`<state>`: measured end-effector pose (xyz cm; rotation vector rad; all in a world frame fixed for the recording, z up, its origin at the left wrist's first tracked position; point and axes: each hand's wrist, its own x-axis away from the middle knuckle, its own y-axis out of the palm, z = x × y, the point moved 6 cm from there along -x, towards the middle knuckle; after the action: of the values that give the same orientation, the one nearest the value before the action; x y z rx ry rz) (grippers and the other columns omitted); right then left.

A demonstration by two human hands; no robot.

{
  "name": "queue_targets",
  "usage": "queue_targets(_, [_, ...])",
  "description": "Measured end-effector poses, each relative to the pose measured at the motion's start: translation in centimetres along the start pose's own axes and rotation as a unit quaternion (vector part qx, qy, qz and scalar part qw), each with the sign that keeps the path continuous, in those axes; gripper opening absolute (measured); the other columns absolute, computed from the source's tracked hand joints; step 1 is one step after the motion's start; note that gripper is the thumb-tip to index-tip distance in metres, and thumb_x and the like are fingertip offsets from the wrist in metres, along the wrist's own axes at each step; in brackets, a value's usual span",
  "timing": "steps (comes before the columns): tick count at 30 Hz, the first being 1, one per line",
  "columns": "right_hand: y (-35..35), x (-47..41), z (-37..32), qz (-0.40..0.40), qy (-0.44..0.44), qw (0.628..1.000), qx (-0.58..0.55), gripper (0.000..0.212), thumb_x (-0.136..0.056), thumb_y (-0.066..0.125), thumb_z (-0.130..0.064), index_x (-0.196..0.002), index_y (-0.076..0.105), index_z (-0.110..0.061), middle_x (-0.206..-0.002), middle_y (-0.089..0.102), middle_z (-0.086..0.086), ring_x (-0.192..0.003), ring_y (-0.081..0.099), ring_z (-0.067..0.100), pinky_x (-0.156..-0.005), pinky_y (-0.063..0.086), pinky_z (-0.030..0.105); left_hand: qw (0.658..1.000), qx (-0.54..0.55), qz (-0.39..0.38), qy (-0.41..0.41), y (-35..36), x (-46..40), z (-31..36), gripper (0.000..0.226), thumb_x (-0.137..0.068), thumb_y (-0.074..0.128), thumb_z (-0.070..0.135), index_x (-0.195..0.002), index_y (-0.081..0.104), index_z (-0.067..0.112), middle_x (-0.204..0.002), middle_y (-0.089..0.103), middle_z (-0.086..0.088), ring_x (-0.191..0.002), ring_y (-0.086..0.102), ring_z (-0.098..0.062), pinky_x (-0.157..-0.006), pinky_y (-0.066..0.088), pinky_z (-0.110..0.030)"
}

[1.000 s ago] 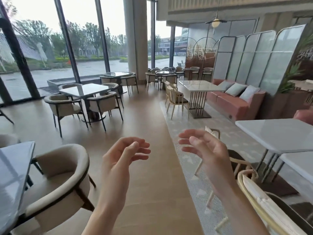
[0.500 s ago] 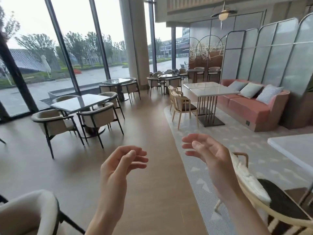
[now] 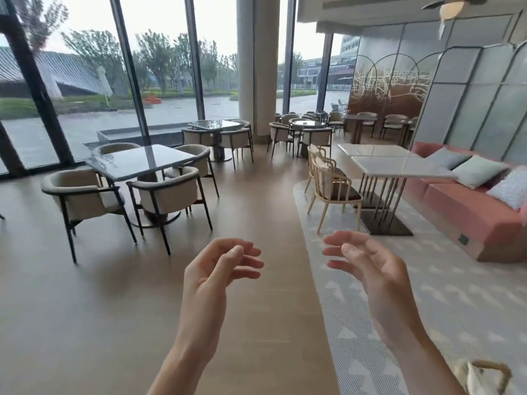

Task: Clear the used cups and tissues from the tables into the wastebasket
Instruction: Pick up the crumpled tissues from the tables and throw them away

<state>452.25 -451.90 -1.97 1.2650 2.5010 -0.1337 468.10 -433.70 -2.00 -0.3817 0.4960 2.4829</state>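
Pale wood floor [image 3: 256,323] runs up the middle of the frame, and over it both hands are raised with nothing in them: the left hand [image 3: 216,269] and right hand [image 3: 368,266] each show a loose grip, fingers apart and lightly curled, palms turned toward each other, probably ready for the next pickup. No cup, tissue or wastebasket shows anywhere; if any remain, they lie outside the frame. At centre left a dark glossy surface [image 3: 139,161] stands among padded armchairs; at right a white marble surface [image 3: 399,166] sits beside a pink sofa [image 3: 467,212] on a patterned rug [image 3: 427,295]. Tall windows fill the upper left.
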Motion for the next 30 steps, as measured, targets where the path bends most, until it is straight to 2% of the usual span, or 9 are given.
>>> queue_targets(5, [3.8,-14.9,5.5,0.010,-0.007,1.000,-0.003,0.014,-0.097,0.062,-0.009,-0.107,0.073,-0.007,-0.106,0.077,0.008,-0.100,0.073,0.026,-0.089,0.060,0.037,0.999,0.027,-0.016,-0.008,1.5,-15.3,-6.7,0.029,-0.076,0.064,0.040,-0.087,0.076,0.016,-0.095,0.074,-0.019,-0.086,0.072,-0.038,-0.075,0.055,-0.039])
queue_targets(7, [4.9,-20.9,6.4,0.023,-0.009,1.000,-0.011,0.020,-0.092,0.063,-0.015,-0.107,0.072,-0.006,-0.106,0.077,0.009,-0.099,0.074,0.026,-0.088,0.061,0.036,0.999,0.034,-0.030,-0.007,2.7,-21.6,-8.3,0.027,-0.077,0.063,0.039,-0.087,0.077,0.018,-0.095,0.074,-0.019,-0.087,0.072,-0.037,-0.076,0.055,-0.040])
queue_targets(11, [6.3,-31.3,8.5,0.035,-0.013,0.999,-0.022,0.019,-0.101,0.054,-0.002,-0.112,0.070,-0.004,-0.108,0.076,0.010,-0.100,0.073,0.029,-0.090,0.059,0.040,0.998,0.032,-0.049,0.000,4.9,-32.5,-11.4,0.022,-0.083,0.063,0.029,-0.091,0.074,0.011,-0.094,0.074,-0.019,-0.087,0.072,-0.037,-0.076,0.057,-0.041])
queue_targets(16, [7.6,-42.1,14.7,0.052,0.000,0.998,-0.036,0.020,-0.101,0.053,-0.002,-0.111,0.070,-0.002,-0.106,0.076,0.011,-0.099,0.073,0.028,-0.090,0.060,0.041,0.998,0.026,-0.054,-0.015,6.3,-43.1,-17.7,0.027,-0.078,0.063,0.039,-0.087,0.076,0.017,-0.095,0.075,-0.019,-0.088,0.072,-0.038,-0.074,0.057,-0.037])
queue_targets(19, [8.5,-49.2,19.0,0.048,0.004,0.998,-0.049,0.020,-0.101,0.052,-0.001,-0.111,0.070,0.000,-0.107,0.076,0.012,-0.099,0.073,0.028,-0.088,0.060,0.039,0.999,0.008,-0.047,-0.019,7.0,-49.8,-22.1,0.030,-0.078,0.063,0.039,-0.088,0.076,0.014,-0.095,0.074,-0.020,-0.088,0.072,-0.038,-0.075,0.058,-0.037])
queue_targets(22, [9.6,-57.6,23.4,0.044,-0.002,0.997,-0.070,0.017,-0.098,0.060,-0.008,-0.111,0.070,-0.002,-0.107,0.076,0.011,-0.099,0.073,0.027,-0.088,0.060,0.038,0.999,0.001,-0.038,-0.008,8.2,-57.2,-26.3,0.024,-0.082,0.064,0.031,-0.090,0.074,0.010,-0.095,0.074,-0.020,-0.087,0.072,-0.038,-0.075,0.058,-0.036])
queue_targets(24, [10.4,-63.7,25.7,0.037,0.002,0.995,-0.089,0.024,-0.093,0.061,-0.015,-0.112,0.070,-0.002,-0.107,0.076,0.011,-0.100,0.073,0.029,-0.088,0.061,0.037,0.999,-0.013,-0.029,-0.005,9.4,-62.4,-29.0,0.020,-0.086,0.058,0.023,-0.088,0.075,0.011,-0.094,0.074,-0.020,-0.087,0.072,-0.038,-0.076,0.057,-0.039])
queue_targets(27, [11.3,-73.2,28.2,0.027,0.005,0.993,-0.111,0.020,-0.097,0.059,-0.011,-0.113,0.069,-0.002,-0.107,0.076,0.012,-0.100,0.073,0.031,-0.087,0.060,0.038,1.000,-0.012,-0.019,-0.003,11.7,-70.6,-31.7,0.023,-0.087,0.055,0.021,-0.088,0.074,0.009,-0.094,0.075,-0.020,-0.087,0.072,-0.039,-0.075,0.057,-0.040])
queue_targets(30, [12.5,-81.2,29.8,0.006,0.010,0.995,-0.102,0.025,-0.094,0.060,-0.016,-0.113,0.069,-0.003,-0.108,0.076,0.011,-0.100,0.073,0.029,-0.089,0.061,0.040,1.000,-0.018,-0.020,0.004,13.6,-78.0,-33.7,0.023,-0.087,0.058,0.021,-0.093,0.071,0.004,-0.094,0.074,-0.020,-0.086,0.072,-0.037,-0.075,0.059,-0.037])
